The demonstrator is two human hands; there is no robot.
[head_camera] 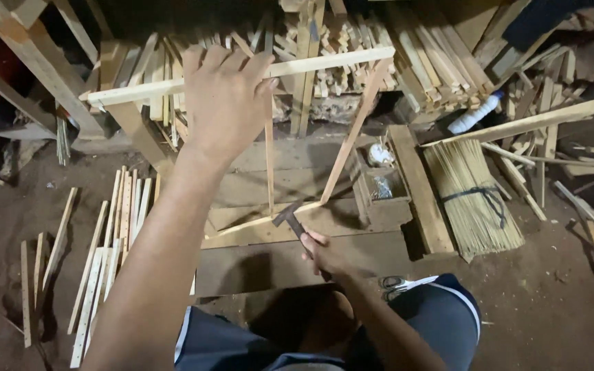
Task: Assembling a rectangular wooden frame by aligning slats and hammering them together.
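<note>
I am watching my left hand (225, 96) gripping the top stick of a thin wooden frame (311, 124) at 12 o'clock; my right hand (324, 251) is closing around a small hammer (289, 218) — its head is touching the frame's bottom stick at 6 o'clock; the hands are well apart; a tied bundle of thin sticks (472, 196) is lying at 3 o'clock — loose slats (115, 233) at 9.
</note>
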